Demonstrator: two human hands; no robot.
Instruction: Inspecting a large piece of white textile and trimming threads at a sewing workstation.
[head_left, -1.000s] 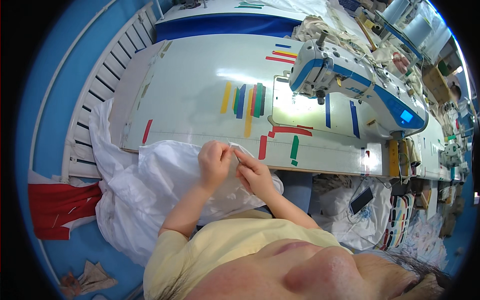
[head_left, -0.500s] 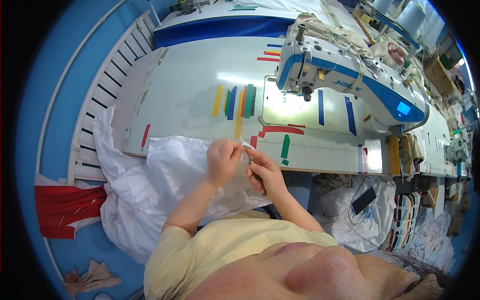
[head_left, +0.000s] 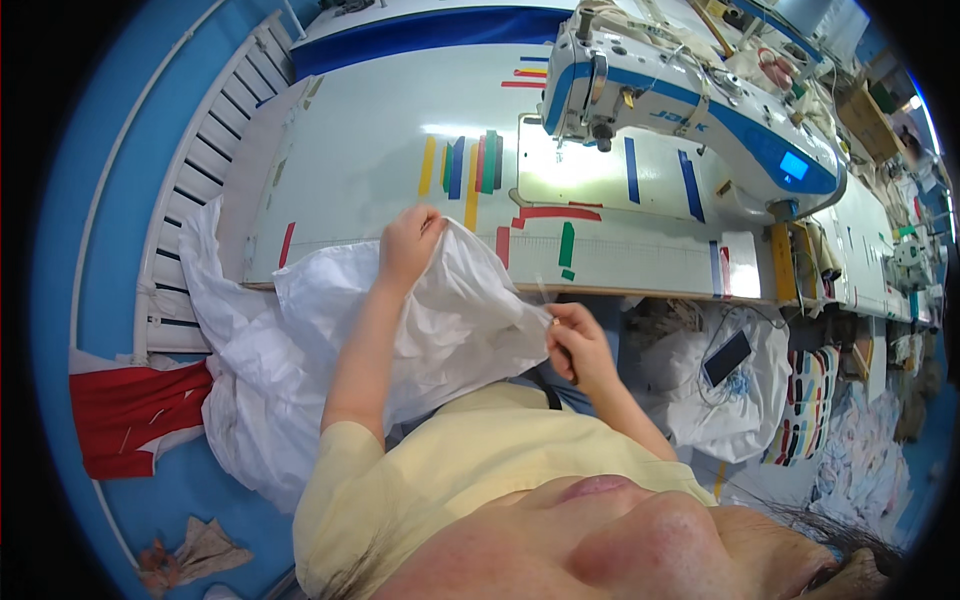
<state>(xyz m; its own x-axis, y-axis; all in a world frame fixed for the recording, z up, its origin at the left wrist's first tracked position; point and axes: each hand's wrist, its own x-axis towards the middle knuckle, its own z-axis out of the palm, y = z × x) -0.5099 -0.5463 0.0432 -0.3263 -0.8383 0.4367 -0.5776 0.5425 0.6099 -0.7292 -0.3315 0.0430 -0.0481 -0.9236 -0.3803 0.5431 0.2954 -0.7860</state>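
White cloth [head_left: 460, 310] hangs in folds over the table's front edge and across my lap. My left hand [head_left: 408, 246] is closed on its upper edge, raised over the tabletop. Lower and to the right, my right hand [head_left: 583, 345] is closed around a slim tool with a dark handle [head_left: 568, 362]. The tool's thin tip is blurred, so its exact kind cannot be made out. The cloth stretches between my hands, its right edge reaching the right fingers; whether they pinch it too is unclear.
A white and blue sewing machine [head_left: 690, 120] stands on the white table [head_left: 350, 150], which bears coloured tape strips. A white railing [head_left: 190, 200] runs along the left, with red cloth [head_left: 140, 420] below it. At right, a phone [head_left: 727, 358] lies on a white bag [head_left: 700, 410].
My hands were close together at the table's front edge. The left has moved up and left with the cloth edge; the right has moved right with the tool, spreading the cloth between them.
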